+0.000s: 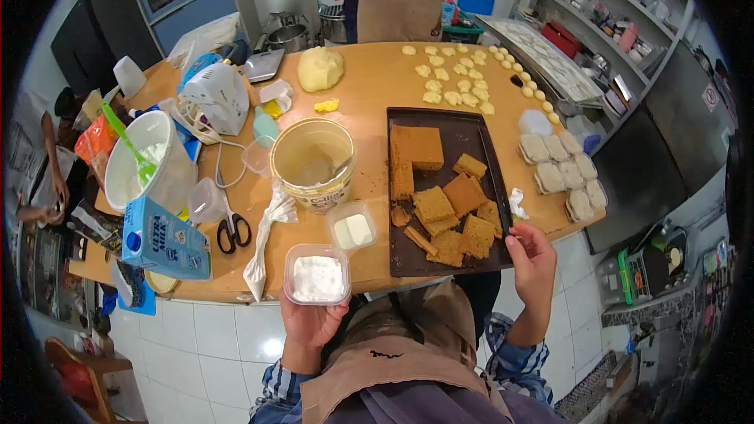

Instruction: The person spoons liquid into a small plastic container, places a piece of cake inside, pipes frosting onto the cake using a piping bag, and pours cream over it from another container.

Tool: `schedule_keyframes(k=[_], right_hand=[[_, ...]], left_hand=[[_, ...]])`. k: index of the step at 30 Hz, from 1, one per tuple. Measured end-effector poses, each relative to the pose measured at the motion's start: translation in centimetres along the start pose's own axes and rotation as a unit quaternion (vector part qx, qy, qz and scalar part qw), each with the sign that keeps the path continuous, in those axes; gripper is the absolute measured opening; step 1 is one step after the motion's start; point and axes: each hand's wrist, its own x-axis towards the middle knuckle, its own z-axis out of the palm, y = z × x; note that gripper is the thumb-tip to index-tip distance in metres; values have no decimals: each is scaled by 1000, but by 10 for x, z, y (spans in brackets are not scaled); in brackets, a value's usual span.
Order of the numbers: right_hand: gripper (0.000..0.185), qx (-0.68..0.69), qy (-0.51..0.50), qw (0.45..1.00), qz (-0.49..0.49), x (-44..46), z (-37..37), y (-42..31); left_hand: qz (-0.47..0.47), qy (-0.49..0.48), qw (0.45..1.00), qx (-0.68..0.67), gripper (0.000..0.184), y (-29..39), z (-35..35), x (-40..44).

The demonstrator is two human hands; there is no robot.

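My left hand holds a small clear square tub of white powder from below, at the table's front edge. Just behind it stands a similar tub with a smooth white block. My right hand is at the front right corner of a dark baking tray, thumb and fingertips close to the rim; whether it grips the rim is unclear. Brown cake pieces lie on the tray. A large round bucket with a utensil inside stands left of the tray.
Scissors, a piping bag, a milk carton and a white tub occupy the left side. Dough lies behind. Filled containers stand right. A person stands across the table; others are at far left.
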Motion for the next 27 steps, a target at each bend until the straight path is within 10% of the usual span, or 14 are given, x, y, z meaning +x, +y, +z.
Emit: schedule_keyframes(k=[16,27], right_hand=[[29,-362,-118,919,-100,58,96,2],[36,-427,-155,891,-2,66,114,-8]], left_hand=[[36,83,996,-3,61,16,-46,6],[46,66,997,-18,54,24,-59,9]])
